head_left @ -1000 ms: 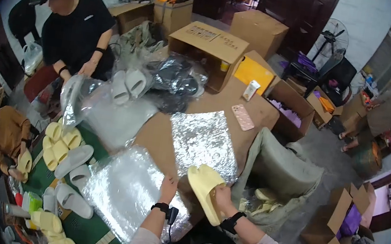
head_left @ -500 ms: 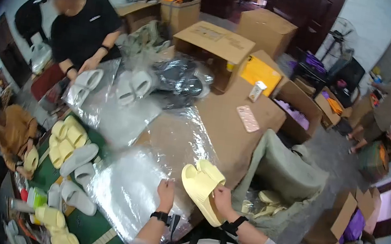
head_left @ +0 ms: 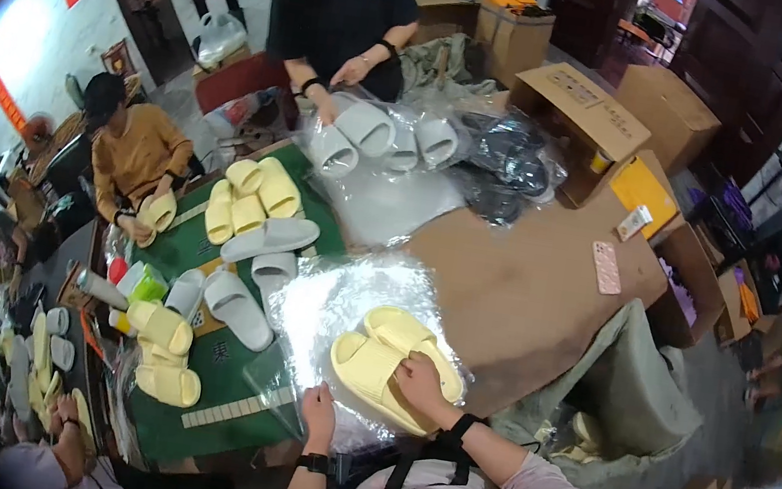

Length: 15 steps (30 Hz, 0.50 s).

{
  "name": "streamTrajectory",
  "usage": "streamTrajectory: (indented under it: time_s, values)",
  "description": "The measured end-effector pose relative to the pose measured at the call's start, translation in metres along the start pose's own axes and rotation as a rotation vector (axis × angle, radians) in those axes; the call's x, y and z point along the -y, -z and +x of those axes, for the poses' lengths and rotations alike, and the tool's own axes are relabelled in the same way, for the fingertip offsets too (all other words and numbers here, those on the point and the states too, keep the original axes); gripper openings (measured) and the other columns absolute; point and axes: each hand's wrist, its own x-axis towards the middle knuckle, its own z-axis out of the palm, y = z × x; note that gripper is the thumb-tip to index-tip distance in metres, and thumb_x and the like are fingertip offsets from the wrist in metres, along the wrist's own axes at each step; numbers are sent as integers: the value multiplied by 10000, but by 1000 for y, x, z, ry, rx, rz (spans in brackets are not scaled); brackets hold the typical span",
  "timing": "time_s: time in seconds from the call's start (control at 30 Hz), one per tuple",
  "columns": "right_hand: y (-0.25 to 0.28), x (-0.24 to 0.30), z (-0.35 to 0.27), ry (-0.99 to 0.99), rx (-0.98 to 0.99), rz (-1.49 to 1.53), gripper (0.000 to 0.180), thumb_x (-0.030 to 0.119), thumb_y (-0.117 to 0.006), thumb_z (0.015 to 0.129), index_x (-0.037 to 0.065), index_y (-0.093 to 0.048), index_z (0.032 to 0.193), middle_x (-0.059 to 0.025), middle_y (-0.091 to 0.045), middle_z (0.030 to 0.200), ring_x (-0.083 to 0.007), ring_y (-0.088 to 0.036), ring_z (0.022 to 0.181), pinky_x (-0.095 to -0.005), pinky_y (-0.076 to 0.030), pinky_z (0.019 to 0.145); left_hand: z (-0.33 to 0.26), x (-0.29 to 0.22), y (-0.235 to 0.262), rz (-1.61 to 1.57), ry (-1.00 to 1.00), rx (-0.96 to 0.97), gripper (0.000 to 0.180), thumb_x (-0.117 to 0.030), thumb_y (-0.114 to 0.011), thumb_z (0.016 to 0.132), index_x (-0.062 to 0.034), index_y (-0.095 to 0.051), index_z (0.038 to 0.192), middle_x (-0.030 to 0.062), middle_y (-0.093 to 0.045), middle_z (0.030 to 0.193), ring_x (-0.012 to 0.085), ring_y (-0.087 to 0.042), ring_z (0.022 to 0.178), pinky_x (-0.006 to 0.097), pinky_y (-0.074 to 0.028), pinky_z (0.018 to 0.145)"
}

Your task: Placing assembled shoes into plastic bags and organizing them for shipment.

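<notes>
A pair of pale yellow slippers (head_left: pixel 367 368) lies over a clear, shiny plastic bag (head_left: pixel 312 299) at the near edge of the table. My right hand (head_left: pixel 422 387) is closed on the slippers, its fingers at the strap of the nearer one. To their left, my left hand (head_left: pixel 318 414) is closed in a pinch at the bag's near edge. Its fingertips are partly hidden.
Grey slippers (head_left: pixel 238 308) and more yellow slippers (head_left: pixel 256 199) lie on the green mat (head_left: pixel 232 428) to the left. Across the table, a person in black (head_left: pixel 344 20) handles bagged grey slippers (head_left: pixel 368 130). A pink phone (head_left: pixel 607 267) lies right, near a cloth-draped bin (head_left: pixel 638 383).
My right hand has brought the yellow slippers left, from beside the bag to over it. My left hand stays at the bag's edge. The view has swung left.
</notes>
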Motion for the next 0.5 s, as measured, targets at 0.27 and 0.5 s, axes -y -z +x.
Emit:
streamTrajectory:
  time_s: [0.27,0.5]
  values:
    - [-16,2,-13,-35,12,-83,233,180,-512,791,-4,-645,738,-184,-586,822,-378,-529,827,-443,-408,803,26,-11,59,882,-793,-83,162,-179,-567,827,-32,-627,797,217,-575,1065,355,-506,1070,514,-332,945]
    - [-10,6,-29,-75,-61,-138,231,191,-523,787,5,-638,714,-171,-580,783,-382,-532,807,-456,-421,761,80,9,83,1040,-472,299,43,-122,-541,791,-97,-576,790,98,-632,717,302,-632,757,466,-440,732]
